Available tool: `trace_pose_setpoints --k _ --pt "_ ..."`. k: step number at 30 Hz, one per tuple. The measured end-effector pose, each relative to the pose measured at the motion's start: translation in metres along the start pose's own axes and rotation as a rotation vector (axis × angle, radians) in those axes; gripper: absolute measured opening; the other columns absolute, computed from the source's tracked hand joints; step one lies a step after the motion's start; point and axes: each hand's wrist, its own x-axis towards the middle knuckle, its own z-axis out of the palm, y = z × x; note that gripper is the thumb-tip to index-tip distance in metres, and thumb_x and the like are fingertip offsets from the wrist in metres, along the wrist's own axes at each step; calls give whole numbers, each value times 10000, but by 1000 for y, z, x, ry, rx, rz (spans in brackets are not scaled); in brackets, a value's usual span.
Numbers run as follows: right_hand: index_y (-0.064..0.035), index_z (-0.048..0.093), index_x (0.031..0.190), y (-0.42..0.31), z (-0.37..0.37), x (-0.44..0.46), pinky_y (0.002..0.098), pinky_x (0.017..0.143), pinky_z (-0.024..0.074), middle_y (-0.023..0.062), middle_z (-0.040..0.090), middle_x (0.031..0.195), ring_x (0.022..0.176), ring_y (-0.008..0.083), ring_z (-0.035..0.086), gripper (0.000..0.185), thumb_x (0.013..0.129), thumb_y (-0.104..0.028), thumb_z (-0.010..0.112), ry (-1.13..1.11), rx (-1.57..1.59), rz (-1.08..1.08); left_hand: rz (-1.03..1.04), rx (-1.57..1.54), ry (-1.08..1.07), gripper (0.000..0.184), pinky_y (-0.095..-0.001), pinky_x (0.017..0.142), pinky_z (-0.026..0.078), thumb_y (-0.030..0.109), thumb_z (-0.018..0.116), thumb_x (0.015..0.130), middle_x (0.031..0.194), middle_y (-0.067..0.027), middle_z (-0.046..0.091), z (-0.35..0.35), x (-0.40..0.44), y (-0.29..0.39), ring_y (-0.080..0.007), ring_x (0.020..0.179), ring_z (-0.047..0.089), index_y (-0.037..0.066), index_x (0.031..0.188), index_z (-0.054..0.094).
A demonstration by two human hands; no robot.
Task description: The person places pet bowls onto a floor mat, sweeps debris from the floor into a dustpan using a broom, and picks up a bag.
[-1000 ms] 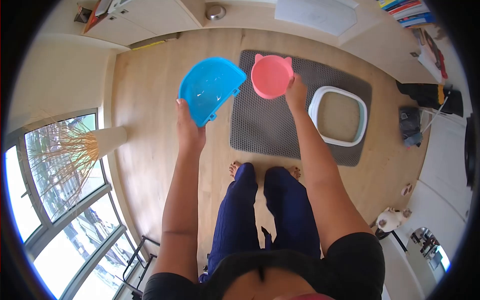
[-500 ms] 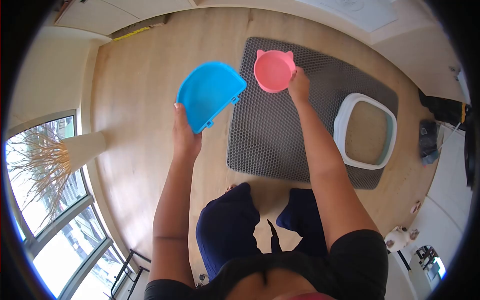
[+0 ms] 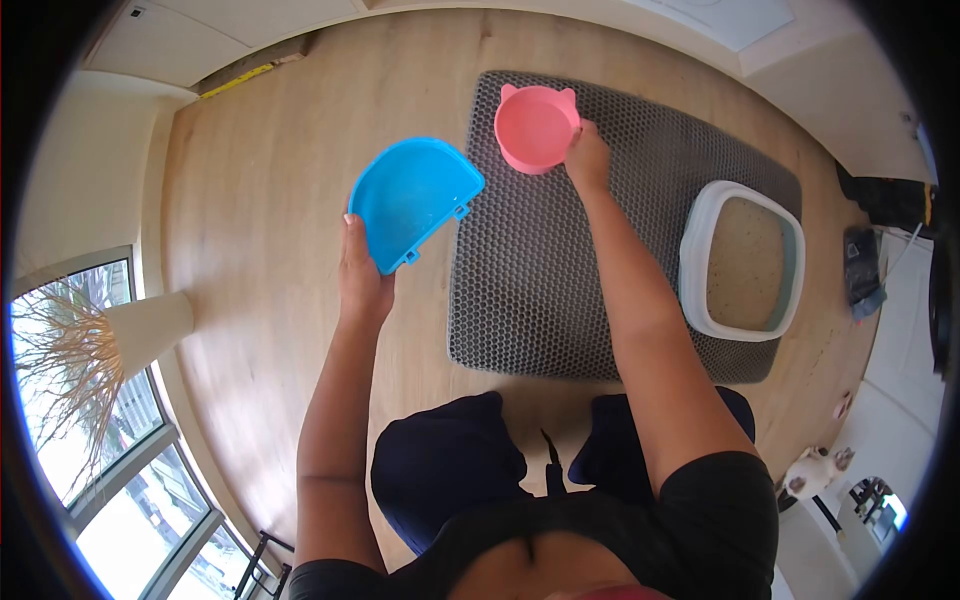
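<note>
My left hand (image 3: 363, 270) is closed on the lower left edge of a blue half-round tray (image 3: 410, 200), its thumb over the rim. Two small clips stick out along the tray's straight side. My right hand (image 3: 588, 158) grips the right edge of a pink bowl (image 3: 536, 130) with two ear-shaped tabs on its rim. Both vessels are held up above the floor, apart from each other, the bowl over a grey honeycomb mat (image 3: 530, 310). I see nothing lying in the bowl; small specks show on the tray.
A white litter box (image 3: 700, 230) with sandy litter stands on the mat's right part. On the left, a pale vase (image 3: 150, 328) of dried stems stands by the window. A cat (image 3: 812, 472) is at the lower right. A dark dustpan-like object (image 3: 862, 270) lies at the far right.
Both hands, still holding the tray and the bowl, have shifted slightly left in view. The bowl is a little higher in the picture, the tray slightly lower. The camera view has moved somewhat too.
</note>
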Motion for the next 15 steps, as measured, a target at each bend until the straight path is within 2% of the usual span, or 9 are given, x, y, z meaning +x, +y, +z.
trace_pose_setpoints --k 3,6,8,9,11,13,15 --pt "-5 530 1073 1 0 0 446 752 456 244 607 907 853 387 593 274 908 -175 392 -15 20 -3 -17 2 -9 532 -322 664 463 486 351 920 1103 -80 526 -1 2 -3 -177 883 544 81 1266 373" --pt "-5 529 1081 10 5 2 424 736 473 226 618 890 814 352 618 276 912 -182 401 7 40 -13 0 -2 -33 530 -321 662 465 484 352 921 1098 -78 528 3 2 -6 -175 877 548 83 1266 375" --pt "-6 528 1089 22 12 4 383 720 495 165 632 928 861 274 626 289 921 -214 419 -44 152 47 12 -4 -55 531 -326 666 465 483 351 921 1101 -84 527 6 2 -8 -179 892 545 82 1267 375" --pt "-6 528 1089 32 16 0 383 720 495 165 632 928 861 274 626 289 921 -214 419 -40 151 49 11 -3 -59 531 -326 666 465 483 351 921 1101 -84 527 7 1 -10 -179 892 545 82 1267 375" --pt "-19 533 1083 45 19 -10 319 696 497 81 593 994 889 180 586 288 922 -241 445 111 425 -6 -54 8 -47 535 -333 676 462 489 345 921 1112 -87 523 10 2 -15 -186 916 537 85 1270 371" --pt "-43 527 1077 -3 -37 -53 286 685 479 34 531 1023 876 132 534 275 915 -259 474 -144 776 381 -48 8 -76 546 -338 690 461 493 338 921 1136 -90 511 20 2 -19 -189 946 529 80 1278 361" --pt "-63 519 1070 -25 -60 -94 267 671 469 24 504 989 816 104 508 267 902 -270 510 -14 723 327 -40 10 -102 558 -343 705 460 497 332 921 1159 -92 499 31 2 -24 -191 976 522 75 1285 350"
